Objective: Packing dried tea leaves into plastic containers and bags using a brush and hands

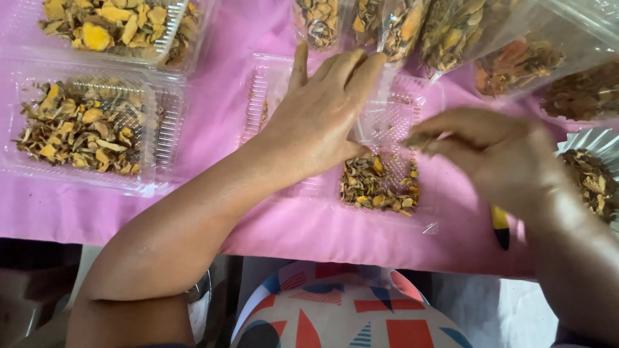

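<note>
Clear, thin-walled plastic clamshell tray (387, 109), holding a small heap of dried yellow-brown root chips (379, 185), lies open on the pink cloth-covered table (219, 116) near its front edge. Left hand (322, 113) rests flat, fingers spread, on the tray, gripping nothing. Right hand (496, 154), blurred, pinches a few chips between its fingertips over the tray's right side. Judged: tray light, flexible, crackly, best held by its rim; chips dry, brittle, feather-light.

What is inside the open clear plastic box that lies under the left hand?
The clear plastic box holds a small pile of dried yellow-brown pieces at its near end. The left hand lies flat over the middle, so whatever is under the palm cannot be seen.
</note>
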